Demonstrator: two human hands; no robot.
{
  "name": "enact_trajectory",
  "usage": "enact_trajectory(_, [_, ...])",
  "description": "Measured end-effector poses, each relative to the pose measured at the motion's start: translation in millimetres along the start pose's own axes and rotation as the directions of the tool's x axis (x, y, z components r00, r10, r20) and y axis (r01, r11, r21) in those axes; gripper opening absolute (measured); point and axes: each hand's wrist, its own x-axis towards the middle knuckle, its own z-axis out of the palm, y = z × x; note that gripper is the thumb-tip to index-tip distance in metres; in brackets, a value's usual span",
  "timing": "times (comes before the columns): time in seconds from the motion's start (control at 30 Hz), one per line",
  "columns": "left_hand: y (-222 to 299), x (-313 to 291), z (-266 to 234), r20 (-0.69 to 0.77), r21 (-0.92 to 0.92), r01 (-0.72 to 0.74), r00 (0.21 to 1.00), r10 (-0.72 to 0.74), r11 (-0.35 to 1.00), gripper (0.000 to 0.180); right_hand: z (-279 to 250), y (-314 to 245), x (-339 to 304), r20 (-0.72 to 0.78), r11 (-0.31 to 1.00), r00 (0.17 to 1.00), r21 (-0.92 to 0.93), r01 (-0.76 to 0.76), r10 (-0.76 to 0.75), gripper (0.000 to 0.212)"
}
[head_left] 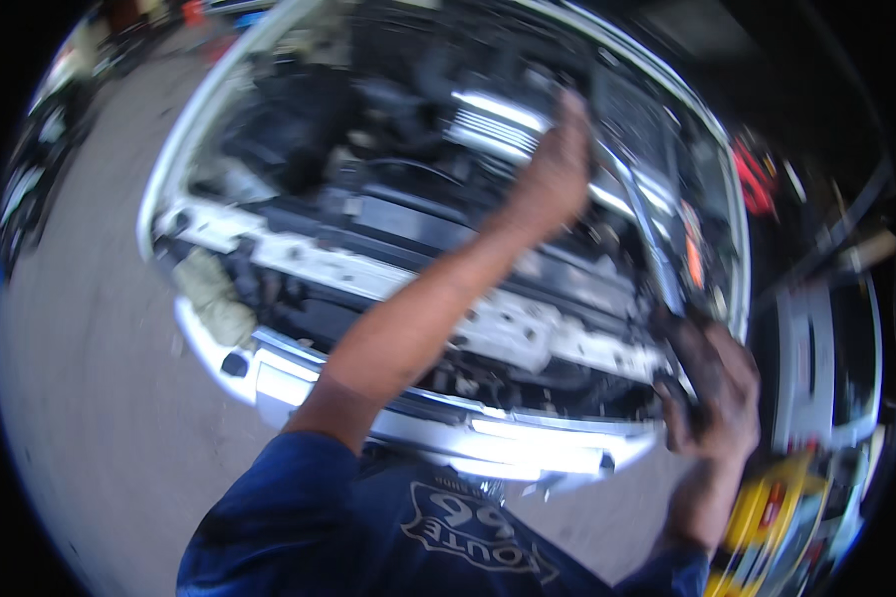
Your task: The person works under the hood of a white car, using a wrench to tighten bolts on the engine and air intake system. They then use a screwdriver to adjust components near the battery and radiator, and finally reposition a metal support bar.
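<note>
Before me is the engine bay of a white car [488,438], its front edge across the middle of the view. My left hand [558,164] reaches over the engine near the upper end of a long shiny metal bar [642,219]. Motion smears its fingers, so its grip is unclear. On the right, above the front corner of the bay, my right hand [717,383] is closed around the bar's dark lower end. The bar slants up and leftward from it across the bay. Blur hides what tool the bar belongs to.
A crumpled pale cloth-like bundle [214,298] lies at the car's front left corner. An orange part [692,249] sits beside the bar. A yellow object [777,507] and a white vehicle [831,358] stand at the right. Dark machinery [40,179] lines the far left.
</note>
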Motion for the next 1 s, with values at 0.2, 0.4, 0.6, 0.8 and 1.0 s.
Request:
enact_trajectory(0.2, [-15.8,-4.3,15.4,0.409,-0.118,0.274,0.889,-0.205,0.954,0.084,-8.4,-22.8,88.2,0.164,0.896,0.902,-0.136,0.423,-0.400,0.045])
enact_trajectory(0.4, [-38.1,-18.1,17.7,0.271,0.233,-0.371,0.913,0.306,0.899,0.047,49.8,15.5,247.6,0.003,0.864,0.870,-0.115,0.491,-0.494,0.029])
enact_trajectory(0.6, [-7.1,-7.8,-11.9,0.366,-0.082,0.347,0.883,-0.295,0.934,0.067,67.5,156.5,279.6,0.049,0.960,0.962,0.063,-0.272,0.269,0.046])
enact_trajectory(0.8, [-3.3,-4.7,-7.2,0.306,-0.067,0.178,0.940,-0.150,0.982,0.067,65.2,214.9,75.6,-0.338,0.716,0.637,0.222,-0.662,0.693,0.059])
enact_trajectory(1.0, [-6.7,-10.4,-3.3,0.332,-0.114,0.173,0.935,-0.126,0.978,0.063,18.9,91.2,-48.0,-0.267,0.904,0.881,-0.068,-0.422,0.391,0.027])
